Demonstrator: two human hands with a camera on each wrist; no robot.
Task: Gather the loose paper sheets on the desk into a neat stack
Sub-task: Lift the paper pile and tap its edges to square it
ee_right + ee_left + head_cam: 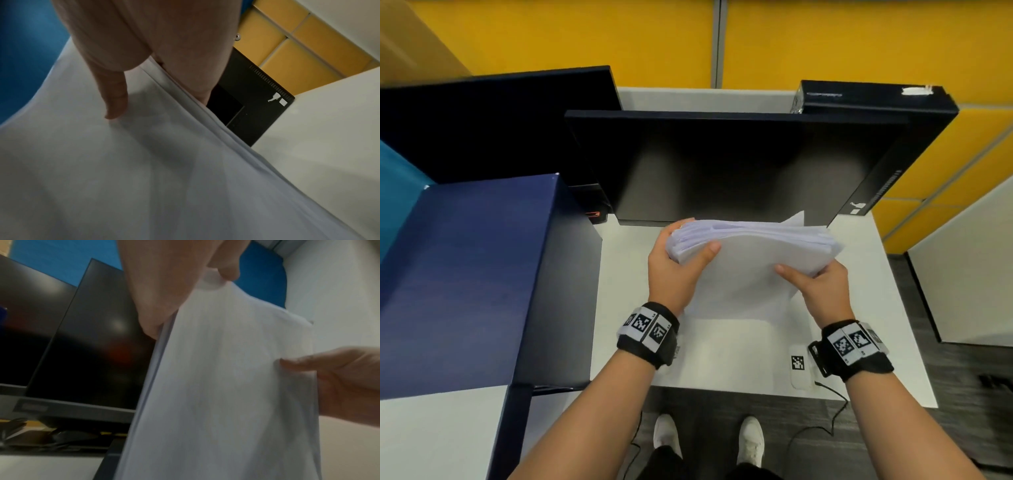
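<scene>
A thick bundle of white paper sheets (750, 253) is held upright above the white desk (736, 353), its top edges fanned and uneven. My left hand (678, 260) grips the bundle's left side, thumb on the near face, fingers behind. My right hand (815, 284) grips the right side the same way. In the left wrist view the paper sheets (236, 386) fill the middle, pinched by my left hand (174, 293), with the right hand's thumb (308, 363) on them. In the right wrist view my right hand (144, 78) clamps the paper sheets (144, 170).
A dark monitor (722, 164) stands just behind the papers, and a second dark screen (493, 120) at the back left. A blue box (465, 281) sits on the left. A black box (893, 137) leans at the right. A small white tagged device (799, 366) lies near the front edge.
</scene>
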